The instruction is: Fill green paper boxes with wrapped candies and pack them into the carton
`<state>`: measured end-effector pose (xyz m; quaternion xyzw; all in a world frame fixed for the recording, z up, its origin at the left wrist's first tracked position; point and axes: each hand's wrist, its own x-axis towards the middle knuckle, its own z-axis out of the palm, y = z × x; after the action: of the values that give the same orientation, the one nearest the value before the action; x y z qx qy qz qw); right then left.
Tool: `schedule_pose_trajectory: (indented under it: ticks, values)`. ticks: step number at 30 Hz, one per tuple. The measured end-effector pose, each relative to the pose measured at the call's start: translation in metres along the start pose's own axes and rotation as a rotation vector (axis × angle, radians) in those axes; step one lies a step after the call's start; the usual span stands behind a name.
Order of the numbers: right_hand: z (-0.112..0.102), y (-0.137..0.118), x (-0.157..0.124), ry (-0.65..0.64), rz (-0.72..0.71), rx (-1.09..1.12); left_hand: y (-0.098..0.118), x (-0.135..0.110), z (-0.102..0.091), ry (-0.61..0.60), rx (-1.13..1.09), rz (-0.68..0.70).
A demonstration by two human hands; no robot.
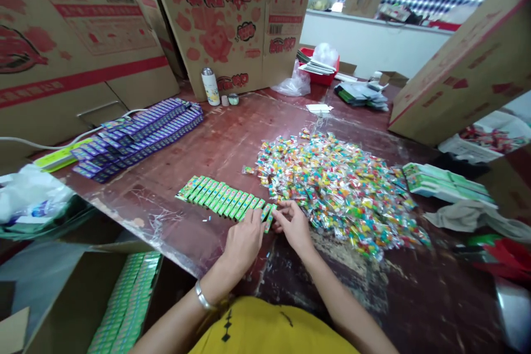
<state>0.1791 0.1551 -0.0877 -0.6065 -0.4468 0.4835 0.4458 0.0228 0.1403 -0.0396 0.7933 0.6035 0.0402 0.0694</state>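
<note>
A slanting row of small green printed boxes [224,199] lies on the dark red table, each leaning on its neighbour. At the row's right end, my left hand [244,238] has its fingers curled over the last boxes. My right hand [295,229] pinches the edge of the end box [269,218] between thumb and fingers, so both hands touch it. Just beyond my right hand spreads a big pile of clear-wrapped colourful candies [332,177]. The fingertips partly cover the end boxes.
Purple boxes [145,133] are stacked at the left. An open carton [74,298] of green boxes stands below the table's edge. Large cartons [232,16] rise behind, near a thermos [211,87]. Flat green cards [448,183] and a grey cloth [477,218] lie at the right.
</note>
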Motion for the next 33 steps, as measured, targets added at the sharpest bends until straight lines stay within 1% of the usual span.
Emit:
schedule_pose_trajectory:
  ticks: [2,4,5,6,7,8,9,11,13,15,18,22,25,29,33]
  values:
    - [0.003,-0.001,0.000,-0.035,0.009,0.039,-0.027,0.004,-0.015,0.130,-0.005,-0.062]
    - [0.003,0.000,-0.001,-0.069,0.032,0.050,-0.067,0.014,-0.030,0.254,0.018,-0.185]
    - [0.002,0.002,-0.002,-0.086,0.045,0.049,-0.091,0.020,-0.037,0.281,0.043,-0.254]
    - [0.002,0.003,-0.002,-0.105,0.059,0.045,-0.115,0.027,-0.043,0.268,0.063,-0.316]
    - [0.003,0.005,-0.002,-0.125,0.072,0.041,-0.138,0.035,-0.047,0.220,0.071,-0.387]
    - [0.004,0.006,-0.001,-0.146,0.083,0.035,-0.160,0.043,-0.049,0.141,0.065,-0.448]
    - [0.006,0.007,0.000,-0.164,0.091,0.027,-0.180,0.051,-0.049,0.098,0.049,-0.475]
    - [0.011,0.009,0.002,-0.192,0.100,0.003,-0.208,0.065,-0.045,0.020,0.009,-0.508]
    - [0.016,0.009,0.004,-0.202,0.100,-0.026,-0.223,0.077,-0.038,-0.031,-0.038,-0.515]
    - [0.021,0.008,0.005,-0.205,0.103,-0.048,-0.229,0.083,-0.032,-0.068,-0.088,-0.507]
    - [0.023,0.005,0.005,-0.209,0.121,-0.065,-0.228,0.085,-0.028,-0.088,-0.161,-0.481]
    - [0.022,0.000,0.003,-0.204,0.156,-0.091,-0.223,0.076,-0.031,-0.060,-0.236,-0.441]
    - [0.024,-0.004,0.002,-0.180,0.168,-0.148,-0.215,0.071,-0.033,-0.048,-0.248,-0.408]
    - [0.032,-0.011,0.003,-0.144,0.116,-0.337,-0.200,0.068,-0.033,-0.070,-0.245,-0.342]
    - [0.039,-0.020,0.005,-0.092,0.020,-0.515,-0.190,0.056,-0.036,-0.039,-0.256,-0.322]
